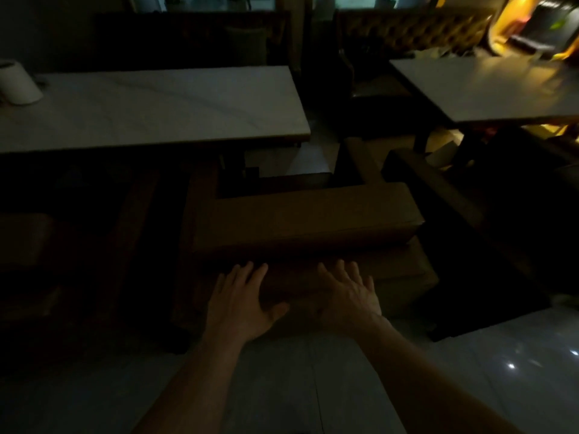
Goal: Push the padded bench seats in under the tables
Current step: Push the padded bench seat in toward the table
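A brown padded bench seat (307,220) stands in front of me, short of the white marble table (150,111). My left hand (241,302) and my right hand (347,292) lie flat with spread fingers against the bench's near side panel, below the cushion. Neither hand grips anything. The room is dim and the bench's base is hard to make out. A second table (488,89) stands at the right with another dark bench (438,189) beside it.
A white container (18,83) sits on the left table's far left end. Tufted booth backs (413,29) line the far wall. A narrow aisle (313,158) runs between the tables. Glossy tiled floor (470,371) lies under me. More dark seating (25,242) is at the left.
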Demonstrator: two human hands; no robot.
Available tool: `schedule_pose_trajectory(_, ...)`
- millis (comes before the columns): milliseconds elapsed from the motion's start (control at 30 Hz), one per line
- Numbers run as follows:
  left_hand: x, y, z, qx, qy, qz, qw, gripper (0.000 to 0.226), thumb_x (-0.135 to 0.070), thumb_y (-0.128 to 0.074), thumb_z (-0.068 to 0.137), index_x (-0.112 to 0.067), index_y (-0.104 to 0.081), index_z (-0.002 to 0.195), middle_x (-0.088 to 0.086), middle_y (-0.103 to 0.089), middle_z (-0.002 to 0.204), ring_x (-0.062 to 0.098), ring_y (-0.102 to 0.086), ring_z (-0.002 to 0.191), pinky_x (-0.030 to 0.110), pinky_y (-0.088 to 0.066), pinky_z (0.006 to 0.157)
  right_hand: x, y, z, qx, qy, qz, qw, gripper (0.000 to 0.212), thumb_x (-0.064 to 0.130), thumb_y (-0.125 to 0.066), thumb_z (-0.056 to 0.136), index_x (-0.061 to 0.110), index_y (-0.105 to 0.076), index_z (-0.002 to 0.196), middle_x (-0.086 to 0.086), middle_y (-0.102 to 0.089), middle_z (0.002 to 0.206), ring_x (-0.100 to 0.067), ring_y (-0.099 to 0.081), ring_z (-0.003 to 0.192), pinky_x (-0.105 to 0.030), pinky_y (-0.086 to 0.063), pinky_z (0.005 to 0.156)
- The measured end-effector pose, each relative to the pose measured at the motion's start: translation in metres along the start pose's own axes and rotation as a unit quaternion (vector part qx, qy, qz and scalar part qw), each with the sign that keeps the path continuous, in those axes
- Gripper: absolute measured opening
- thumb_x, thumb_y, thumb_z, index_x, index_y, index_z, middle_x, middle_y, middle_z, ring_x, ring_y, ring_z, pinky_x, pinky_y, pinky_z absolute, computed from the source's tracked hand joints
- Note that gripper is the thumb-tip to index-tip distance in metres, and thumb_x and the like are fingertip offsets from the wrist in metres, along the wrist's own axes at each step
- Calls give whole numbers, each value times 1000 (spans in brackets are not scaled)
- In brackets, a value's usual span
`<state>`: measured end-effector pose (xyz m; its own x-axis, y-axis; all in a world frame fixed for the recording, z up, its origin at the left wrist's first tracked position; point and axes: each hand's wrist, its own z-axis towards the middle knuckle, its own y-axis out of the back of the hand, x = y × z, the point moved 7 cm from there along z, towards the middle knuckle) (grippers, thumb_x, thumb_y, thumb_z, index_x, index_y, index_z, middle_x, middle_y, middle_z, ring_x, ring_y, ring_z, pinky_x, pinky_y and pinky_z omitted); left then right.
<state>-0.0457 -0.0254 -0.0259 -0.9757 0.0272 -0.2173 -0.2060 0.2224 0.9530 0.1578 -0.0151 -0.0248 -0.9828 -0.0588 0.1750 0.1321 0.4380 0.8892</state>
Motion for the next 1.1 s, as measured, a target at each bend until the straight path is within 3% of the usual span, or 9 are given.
schedule_pose_trajectory(133, -23, 29, -36, 20, -23, 28, 999, 109, -99, -25, 63, -40, -3, 152, -2, -2, 164, 23, 2, 149, 52, -1, 119, -4, 24, -55, -30, -29, -1, 999, 103, 94, -30, 73, 43, 5, 155, -6, 12, 166, -32, 15, 151, -67, 5, 115)
schedule_pose_trajectory(400, -65, 82, -107, 8, -54, 33, 998, 118, -104, -21, 53, -43, 1, 152, -3, 4, 163, 23, 9, 148, 58, 4, 117, -18, 56, -165, -40, -74, 10, 996, 104, 100, -24, 65, 52, 7, 151, 0, 16, 166, -32, 18, 150, -77, 8, 109)
schedule_pose_trajectory(600, -115, 95, -133, 19, -83, 39, 996, 120, -104, -25, 51, -45, 8, 151, 0, 17, 162, 27, 17, 147, 61, 6, 115, -66, 71, -220, -77, -104, 33, 991, 109, 104, -19, 57, 55, 9, 150, 1, 20, 165, -31, 23, 149, -79, 10, 106)
schedule_pose_trajectory(833, -226, 85, -127, 28, -134, 44, 990, 121, -103, -31, 51, -46, 10, 150, -1, 21, 161, 26, 20, 146, 62, 6, 114, -172, 95, -268, -114, -138, 49, 983, 108, 103, -22, 59, 54, 11, 150, 1, 17, 165, -32, 19, 150, -78, 6, 109)
schedule_pose_trajectory(1100, -429, 53, -113, 11, -203, 49, 978, 122, -101, -30, 51, -43, 8, 151, -1, 15, 162, 25, 14, 147, 60, 4, 116, -361, 120, -318, -140, -183, 65, 971, 112, 102, -31, 60, 52, 8, 151, 1, 11, 167, -31, 12, 152, -75, 1, 111)
